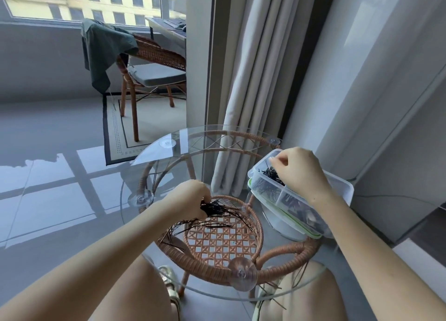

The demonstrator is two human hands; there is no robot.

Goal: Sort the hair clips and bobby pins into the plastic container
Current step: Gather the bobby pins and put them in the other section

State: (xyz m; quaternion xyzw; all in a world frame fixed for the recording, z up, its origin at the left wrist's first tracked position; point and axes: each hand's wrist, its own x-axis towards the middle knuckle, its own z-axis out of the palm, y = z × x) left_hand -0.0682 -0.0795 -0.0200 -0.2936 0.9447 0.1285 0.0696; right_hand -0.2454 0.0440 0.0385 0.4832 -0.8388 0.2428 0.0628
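Note:
A clear plastic container with dividers sits at the right edge of the round glass table. One compartment holds a heap of black bobby pins; another holds dark hair clips. My right hand hovers over the pin compartment with fingers curled, pinching a thin pin at its tip. My left hand grips a bunch of black bobby pins above the table's middle. More loose pins lie scattered on the glass below that hand.
The glass top rests on a rattan frame with a woven lower shelf and suction cups. Grey curtains hang just behind the table. A rattan chair with a green garment stands further back on a rug. My knees are under the table's near edge.

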